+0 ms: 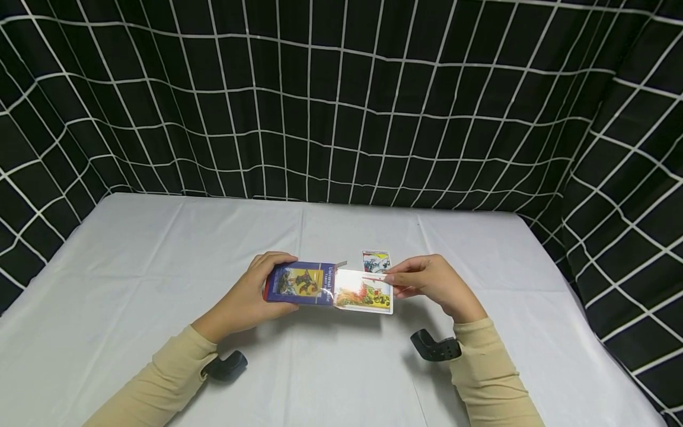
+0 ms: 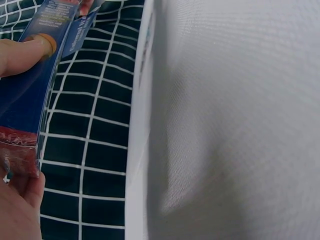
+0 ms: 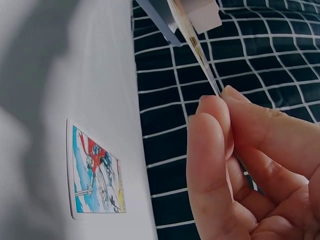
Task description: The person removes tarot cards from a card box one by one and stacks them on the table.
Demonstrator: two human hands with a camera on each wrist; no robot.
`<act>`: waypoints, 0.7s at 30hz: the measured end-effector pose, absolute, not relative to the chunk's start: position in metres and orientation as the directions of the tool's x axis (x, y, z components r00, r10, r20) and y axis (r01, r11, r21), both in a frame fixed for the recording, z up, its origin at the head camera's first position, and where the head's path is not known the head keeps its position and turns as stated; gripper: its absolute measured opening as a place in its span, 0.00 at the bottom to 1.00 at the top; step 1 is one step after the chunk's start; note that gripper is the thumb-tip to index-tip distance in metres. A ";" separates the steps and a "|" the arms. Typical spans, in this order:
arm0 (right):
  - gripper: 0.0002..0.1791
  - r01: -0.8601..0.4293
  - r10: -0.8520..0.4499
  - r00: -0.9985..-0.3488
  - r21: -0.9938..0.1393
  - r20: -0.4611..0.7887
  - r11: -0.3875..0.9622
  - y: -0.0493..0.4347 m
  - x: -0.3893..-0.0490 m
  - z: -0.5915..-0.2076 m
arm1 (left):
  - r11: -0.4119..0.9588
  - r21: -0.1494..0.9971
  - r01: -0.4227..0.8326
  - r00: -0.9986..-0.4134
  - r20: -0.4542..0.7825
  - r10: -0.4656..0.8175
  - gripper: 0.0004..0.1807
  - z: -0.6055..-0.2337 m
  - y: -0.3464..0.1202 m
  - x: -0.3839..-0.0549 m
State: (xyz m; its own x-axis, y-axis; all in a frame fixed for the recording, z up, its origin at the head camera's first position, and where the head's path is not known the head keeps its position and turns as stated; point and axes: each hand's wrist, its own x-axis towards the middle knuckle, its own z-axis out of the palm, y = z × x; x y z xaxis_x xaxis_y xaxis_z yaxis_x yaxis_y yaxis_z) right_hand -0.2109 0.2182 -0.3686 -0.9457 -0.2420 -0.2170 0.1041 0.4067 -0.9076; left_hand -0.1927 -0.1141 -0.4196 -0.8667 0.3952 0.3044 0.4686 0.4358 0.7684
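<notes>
My left hand grips a blue tarot card box by its closed end, thumb along one side, above the table. In the left wrist view the thumb presses on the blue box, whose end is red. From the box's right-hand end a tarot card sticks out, its picture side up with glare across it. My right hand pinches that card's outer end between thumb and fingers; the right wrist view shows the card edge-on. Another tarot card lies face up on the table behind.
A white cloth covers the table. Black curtains with a white grid stand behind it and at both sides. Dark curved wrist devices hang beneath the forearms. A box flap juts out beside the pinched card.
</notes>
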 end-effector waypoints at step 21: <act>0.15 0.100 -0.310 -0.914 -0.884 -0.263 0.457 0.230 -0.214 -0.368 | 0.432 0.760 0.485 -0.858 0.321 0.400 0.42 -0.419 -0.115 -0.193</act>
State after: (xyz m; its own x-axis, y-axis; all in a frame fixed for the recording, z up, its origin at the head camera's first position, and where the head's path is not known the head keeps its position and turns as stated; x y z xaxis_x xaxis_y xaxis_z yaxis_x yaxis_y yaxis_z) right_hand -0.2141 0.2302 -0.3677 -0.9135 -0.3100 -0.2633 0.0998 0.4568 -0.8840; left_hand -0.1933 -0.1153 -0.4189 -0.8585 0.3998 0.3211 0.4854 0.4316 0.7603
